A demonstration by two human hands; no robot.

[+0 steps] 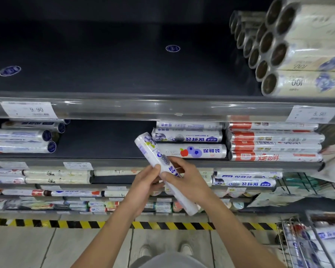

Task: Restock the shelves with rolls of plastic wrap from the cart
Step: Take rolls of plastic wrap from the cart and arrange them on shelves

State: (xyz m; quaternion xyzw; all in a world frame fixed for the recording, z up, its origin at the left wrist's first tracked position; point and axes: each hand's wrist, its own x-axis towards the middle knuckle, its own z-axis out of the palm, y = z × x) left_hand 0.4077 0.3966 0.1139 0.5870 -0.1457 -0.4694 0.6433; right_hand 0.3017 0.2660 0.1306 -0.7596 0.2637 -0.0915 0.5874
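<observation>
Between both hands (pixel 143 182), tilted white roll (pixel 163 171) shows blueberry print.

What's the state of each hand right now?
Left hand: grips the plastic wrap roll.
Right hand: grips the same roll.

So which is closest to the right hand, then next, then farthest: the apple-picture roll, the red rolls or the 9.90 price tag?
From the right hand, which holds a white roll:
1. Apple-picture roll, just above it.
2. Red rolls, off to the right.
3. 9.90 price tag, high on the left.
</observation>
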